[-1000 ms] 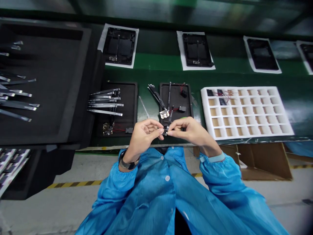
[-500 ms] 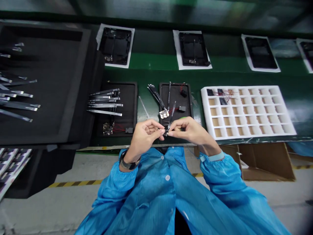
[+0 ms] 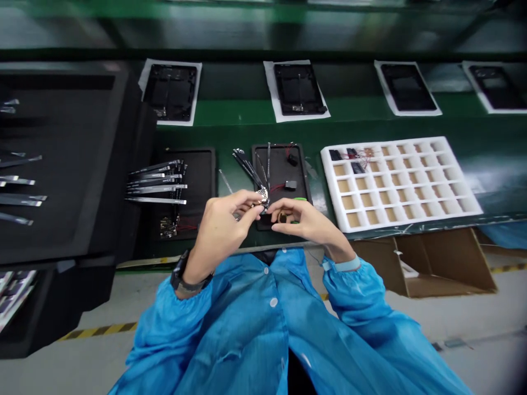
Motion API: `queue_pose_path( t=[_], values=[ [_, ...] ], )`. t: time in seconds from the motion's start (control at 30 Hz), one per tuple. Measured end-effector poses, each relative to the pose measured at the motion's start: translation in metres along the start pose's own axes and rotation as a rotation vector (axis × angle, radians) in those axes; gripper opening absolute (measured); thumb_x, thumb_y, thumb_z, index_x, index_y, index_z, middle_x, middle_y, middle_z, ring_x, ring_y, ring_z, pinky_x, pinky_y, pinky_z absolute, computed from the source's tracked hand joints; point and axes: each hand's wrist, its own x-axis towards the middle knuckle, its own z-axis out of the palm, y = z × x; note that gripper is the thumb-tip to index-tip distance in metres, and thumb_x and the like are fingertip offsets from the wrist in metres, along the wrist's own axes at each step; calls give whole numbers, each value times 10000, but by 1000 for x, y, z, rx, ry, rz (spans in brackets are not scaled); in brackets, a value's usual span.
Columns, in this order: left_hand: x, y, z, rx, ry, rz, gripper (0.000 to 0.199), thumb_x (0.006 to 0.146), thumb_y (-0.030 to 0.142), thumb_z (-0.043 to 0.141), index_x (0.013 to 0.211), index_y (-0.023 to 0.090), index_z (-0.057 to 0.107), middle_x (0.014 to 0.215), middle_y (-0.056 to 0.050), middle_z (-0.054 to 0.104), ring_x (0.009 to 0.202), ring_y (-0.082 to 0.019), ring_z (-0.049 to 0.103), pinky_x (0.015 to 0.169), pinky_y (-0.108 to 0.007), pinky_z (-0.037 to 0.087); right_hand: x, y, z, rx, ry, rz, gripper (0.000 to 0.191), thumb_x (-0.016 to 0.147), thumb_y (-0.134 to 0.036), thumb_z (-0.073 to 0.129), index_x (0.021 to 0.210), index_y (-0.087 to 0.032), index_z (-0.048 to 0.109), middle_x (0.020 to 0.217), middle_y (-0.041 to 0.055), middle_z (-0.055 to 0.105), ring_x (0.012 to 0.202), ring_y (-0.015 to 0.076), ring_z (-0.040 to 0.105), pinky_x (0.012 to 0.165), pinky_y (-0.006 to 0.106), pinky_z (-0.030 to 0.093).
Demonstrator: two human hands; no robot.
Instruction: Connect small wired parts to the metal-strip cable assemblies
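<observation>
Two trays flank your hands on the green surface [image 3: 247,112]: the black foam tray [image 3: 53,164] far left, the white compartment tray [image 3: 411,181] right; your left hand [image 3: 222,227] pinches the small circuit board [image 3: 262,195] at its fingertips; your right hand [image 3: 304,219] closes on its dark connector end [image 3: 282,217], just right.

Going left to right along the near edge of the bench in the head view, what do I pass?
Big black foam tray → fan of flat ribbon strips → black tray beneath them → left hand → right hand → white compartment tray.
</observation>
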Motion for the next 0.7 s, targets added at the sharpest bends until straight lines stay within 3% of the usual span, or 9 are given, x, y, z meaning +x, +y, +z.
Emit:
queue_pose_path(
  t=[0.17, 0.37, 0.5, 0.6, 0.7],
  values=[
    [26, 30, 4, 190, -19, 132, 87, 910, 153, 739, 939, 200, 807, 846, -24, 793, 772, -193, 754, 758, -272, 593, -19, 14, -9, 12, 250, -68, 442, 914, -386, 819, 1289, -197, 682, 1116, 90, 701, 921, 224, 670, 751, 333, 562],
    [74, 54, 12, 242, 5, 200, 100, 886, 102, 725, 866, 182, 781, 770, -18, 743, 698, -175, 718, 686, -261, 551, -39, 34, -22, 42, 542, -150, 317, 967, -446, 781, 1146, -190, 726, 942, 65, 723, 859, 220, 672, 788, 347, 553],
    [89, 59, 16, 193, 27, 175, 73, 877, 105, 732, 865, 167, 769, 786, -26, 738, 683, -161, 709, 660, -252, 555, -44, 41, -28, 35, 590, -152, 314, 972, -472, 771, 1114, -195, 732, 918, 62, 721, 827, 226, 667, 767, 358, 553],
    [90, 63, 21, 172, -11, 166, 54, 866, 103, 735, 869, 140, 774, 803, -44, 738, 695, -157, 697, 675, -253, 556, -34, 34, -29, -11, 576, -217, 447, 937, -458, 812, 1290, -217, 682, 1141, 98, 721, 1006, 255, 665, 823, 366, 552],
    [87, 66, 26, 173, -23, 173, 35, 858, 118, 747, 864, 127, 780, 817, -55, 747, 747, -166, 697, 721, -262, 563, -17, 24, -25, -8, 480, -295, 617, 906, -417, 850, 1443, -246, 598, 1343, 111, 672, 1135, 265, 637, 882, 369, 552]
  ],
)
